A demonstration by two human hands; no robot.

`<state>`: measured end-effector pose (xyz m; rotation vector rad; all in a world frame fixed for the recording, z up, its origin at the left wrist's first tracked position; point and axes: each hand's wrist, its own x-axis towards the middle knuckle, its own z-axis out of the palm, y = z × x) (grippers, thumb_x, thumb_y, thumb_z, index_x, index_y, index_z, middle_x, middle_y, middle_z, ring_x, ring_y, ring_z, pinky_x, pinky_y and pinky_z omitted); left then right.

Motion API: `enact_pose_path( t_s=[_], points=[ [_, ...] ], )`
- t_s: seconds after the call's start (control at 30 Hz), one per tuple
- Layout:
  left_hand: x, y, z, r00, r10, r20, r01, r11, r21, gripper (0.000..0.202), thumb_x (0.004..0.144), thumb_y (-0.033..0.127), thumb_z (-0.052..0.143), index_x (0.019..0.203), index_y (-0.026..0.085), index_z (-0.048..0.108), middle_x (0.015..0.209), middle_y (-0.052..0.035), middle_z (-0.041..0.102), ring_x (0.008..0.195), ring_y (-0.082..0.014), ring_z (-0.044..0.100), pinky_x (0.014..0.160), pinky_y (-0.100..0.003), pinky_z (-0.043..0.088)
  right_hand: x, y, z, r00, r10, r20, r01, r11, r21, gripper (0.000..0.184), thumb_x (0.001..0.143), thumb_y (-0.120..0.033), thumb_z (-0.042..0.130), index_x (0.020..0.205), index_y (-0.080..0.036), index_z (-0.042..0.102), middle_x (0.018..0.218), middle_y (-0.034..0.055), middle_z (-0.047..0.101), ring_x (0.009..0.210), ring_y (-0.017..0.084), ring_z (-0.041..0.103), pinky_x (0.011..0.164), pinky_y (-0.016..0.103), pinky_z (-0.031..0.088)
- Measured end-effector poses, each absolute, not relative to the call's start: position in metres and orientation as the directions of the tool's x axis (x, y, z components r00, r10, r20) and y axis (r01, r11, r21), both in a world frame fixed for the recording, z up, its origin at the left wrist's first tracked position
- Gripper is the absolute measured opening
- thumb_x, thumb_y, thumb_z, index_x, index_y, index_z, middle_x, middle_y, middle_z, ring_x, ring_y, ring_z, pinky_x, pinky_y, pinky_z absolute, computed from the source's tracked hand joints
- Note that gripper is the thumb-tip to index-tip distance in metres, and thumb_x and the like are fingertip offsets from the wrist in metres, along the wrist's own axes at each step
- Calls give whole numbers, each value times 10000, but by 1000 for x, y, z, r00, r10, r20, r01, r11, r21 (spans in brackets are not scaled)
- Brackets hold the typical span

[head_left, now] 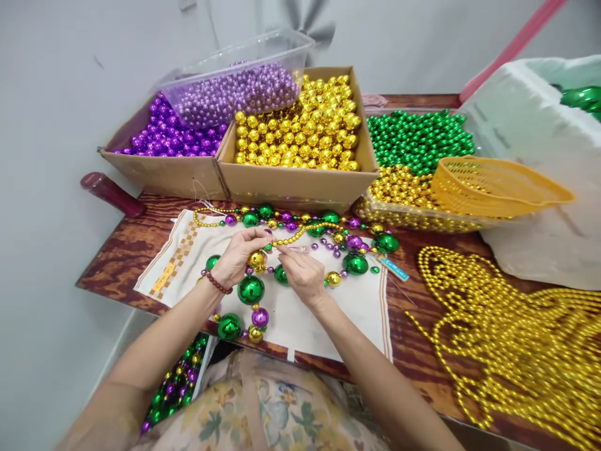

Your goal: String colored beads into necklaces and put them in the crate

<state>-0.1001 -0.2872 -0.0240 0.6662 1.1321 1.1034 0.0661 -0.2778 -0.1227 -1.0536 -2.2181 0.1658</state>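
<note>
- Pinching the smooth, round-beaded strand (pixel 291 238), the left hand (pixel 237 254) meets the right hand (pixel 303 272), whose hold cannot be told.
- Glossy garland (pixel 251 289) lies around the grip on flat cloth (pixel 362 304); cardboard boxes (pixel 291 185) stand beyond.
- The strand's pinched end is hidden; right of the grip, a bag (pixel 535 244) is cut off.

Pale wall (pixel 47 94), grained table (pixel 124 244), apparently a fan (pixel 312 22)

The hands (pixel 237 255) (pixel 303 274) hide part of the bead string (pixel 297 234); picture edges cut the blurred fan (pixel 313 15) and gold strands (pixel 530 341).
</note>
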Motion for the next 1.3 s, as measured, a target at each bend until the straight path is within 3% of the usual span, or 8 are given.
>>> enact_pose_path(
  t_s=[0.23, 0.33, 0.43, 0.53, 0.67, 0.83, 1.13, 1.3],
  points=[
    [-105, -285, -45, -2, 939, -344, -405, 314, 859, 365, 578, 302, 886, 720, 143, 590, 750, 22, 634, 519, -47, 553, 475, -165, 455, 77, -284, -110, -574, 743, 344, 657, 668, -349, 171, 945, -196, 566, 923, -231, 732, 1164, 26, 750, 840, 214, 748, 683, 316, 530],
    [-108, -284, -53, -39, 948, -314, -356, 281, 891, 378, 582, 337, 877, 716, 143, 582, 754, 20, 625, 515, -46, 532, 466, -170, 432, 90, -283, -79, -533, 766, 361, 619, 643, -450, 216, 985, -299, 544, 937, -227, 742, 975, 25, 791, 789, 183, 736, 674, 278, 508],
    [-107, -284, -57, -12, 963, -270, -276, 256, 926, 367, 620, 379, 853, 727, 148, 588, 729, 19, 614, 527, -59, 522, 478, -184, 421, 93, -270, -46, -406, 800, 442, 609, 597, -522, 293, 1010, -345, 495, 976, -202, 747, 992, 58, 779, 894, 198, 715, 781, 298, 486],
    [-104, -284, -57, 2, 979, -205, -203, 201, 958, 338, 661, 393, 826, 729, 150, 602, 739, 11, 619, 569, -71, 520, 519, -199, 427, 82, -251, -32, -452, 833, 319, 610, 550, -570, 368, 1017, -361, 463, 867, -200, 758, 959, 57, 774, 907, 223, 697, 794, 328, 448],
    [-102, -285, -60, -20, 989, -145, -149, 141, 979, 268, 695, 358, 796, 733, 148, 632, 720, 0, 636, 651, -100, 554, 620, -222, 455, 61, -239, -43, -494, 860, 127, 509, 405, -760, 368, 998, -342, 474, 814, -204, 761, 848, 38, 759, 800, 191, 677, 736, 300, 441],
    [-101, -284, -71, -88, 987, -134, -127, 122, 984, 236, 692, 339, 787, 745, 139, 672, 725, -18, 667, 679, -119, 575, 655, -241, 458, 43, -246, -69, -280, 950, 135, 329, 227, -917, 220, 900, -321, 588, 803, -218, 756, 876, 41, 754, 851, 207, 669, 777, 317, 474],
    [-100, -281, -79, -66, 981, -181, -211, 164, 964, 261, 706, 357, 800, 769, 150, 654, 716, 17, 634, 584, -73, 513, 566, -208, 414, 39, -254, -92, -30, 992, 126, 297, 129, -946, 165, 892, -319, 530, 770, -219, 580, 726, 17, 623, 715, 188, 590, 683, 311, 468],
    [-108, -279, -78, -18, 990, -137, -297, 126, 946, 267, 744, 369, 798, 805, 157, 646, 817, -30, 714, 795, -142, 665, 725, -242, 487, 42, -264, -100, -56, 996, 74, 231, 85, -969, 157, 904, -338, 498, 800, -224, 523, 788, 20, 580, 643, 175, 619, 579, 300, 475]
  ],
)
